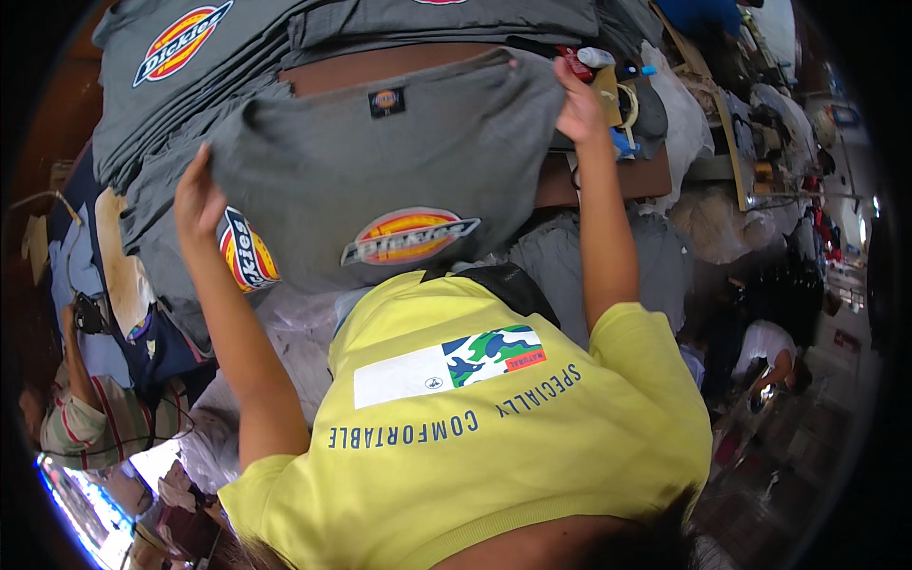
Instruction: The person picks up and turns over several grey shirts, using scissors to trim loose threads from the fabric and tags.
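Observation:
A grey T-shirt (313,161) is spread out in front of me, with a dark neck label (387,102) near its upper edge and an oval red, yellow and white print (408,236) lower down. My left hand (200,201) is closed at the shirt's left side; its fingertips are partly hidden against the cloth. At the far right corner, my right hand (580,106) pinches the fabric between thumb and fingers. Part of another colourful oval print (249,252) shows beside my left forearm.
Stacked grey T-shirts (180,104) lie at the far left on a brown table (351,68). A tape roll (628,106) and small bottles (596,58) sit beyond my right hand. More grey cloth (560,271) lies near my waist. Other people work at left and right.

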Action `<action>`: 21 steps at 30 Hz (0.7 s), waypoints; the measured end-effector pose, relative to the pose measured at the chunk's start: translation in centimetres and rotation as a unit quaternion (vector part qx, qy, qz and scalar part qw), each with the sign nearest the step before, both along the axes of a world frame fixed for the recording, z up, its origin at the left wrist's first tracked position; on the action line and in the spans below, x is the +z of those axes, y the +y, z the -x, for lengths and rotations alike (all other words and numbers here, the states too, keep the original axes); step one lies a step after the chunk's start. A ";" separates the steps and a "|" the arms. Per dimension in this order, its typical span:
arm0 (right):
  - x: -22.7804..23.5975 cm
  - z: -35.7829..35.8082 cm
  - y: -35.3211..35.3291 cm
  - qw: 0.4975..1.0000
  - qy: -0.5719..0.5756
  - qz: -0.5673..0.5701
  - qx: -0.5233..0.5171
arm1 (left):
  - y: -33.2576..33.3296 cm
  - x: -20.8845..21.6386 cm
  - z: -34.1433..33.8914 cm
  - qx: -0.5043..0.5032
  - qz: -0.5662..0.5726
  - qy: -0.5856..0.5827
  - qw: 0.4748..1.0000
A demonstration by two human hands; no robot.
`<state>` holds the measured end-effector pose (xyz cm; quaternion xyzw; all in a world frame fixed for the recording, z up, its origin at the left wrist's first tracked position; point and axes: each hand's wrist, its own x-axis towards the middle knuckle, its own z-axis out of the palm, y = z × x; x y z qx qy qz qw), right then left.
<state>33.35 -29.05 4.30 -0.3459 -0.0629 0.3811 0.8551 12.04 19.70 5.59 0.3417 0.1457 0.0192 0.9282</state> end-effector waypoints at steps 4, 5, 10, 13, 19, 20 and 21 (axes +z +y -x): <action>-7.5 -5.5 3.2 0.990 0.104 0.095 -0.028 | 2.9 -6.7 -6.3 0.010 -0.017 0.102 0.995; -8.4 -6.1 3.6 0.984 0.127 0.114 -0.043 | 3.5 -8.0 -7.2 -0.006 -0.001 0.106 0.994; -10.6 -7.1 4.4 0.970 0.191 0.146 -0.034 | 3.8 -10.3 -7.9 -0.015 0.031 0.128 0.991; -11.6 -7.6 3.8 0.970 0.213 0.116 -0.007 | 3.6 -10.1 -7.6 -0.022 0.039 0.117 0.992; -11.4 -7.3 3.8 0.969 0.218 0.117 -0.013 | 0.7 -6.8 -7.0 -0.109 0.049 0.114 0.986; -11.2 -7.2 4.1 0.968 0.220 0.121 -0.014 | 0.6 -7.1 -6.8 -0.120 0.051 0.135 0.982; -10.8 -7.2 4.2 0.967 0.221 0.125 -0.014 | 0.5 -7.4 -6.6 -0.131 0.053 0.157 0.978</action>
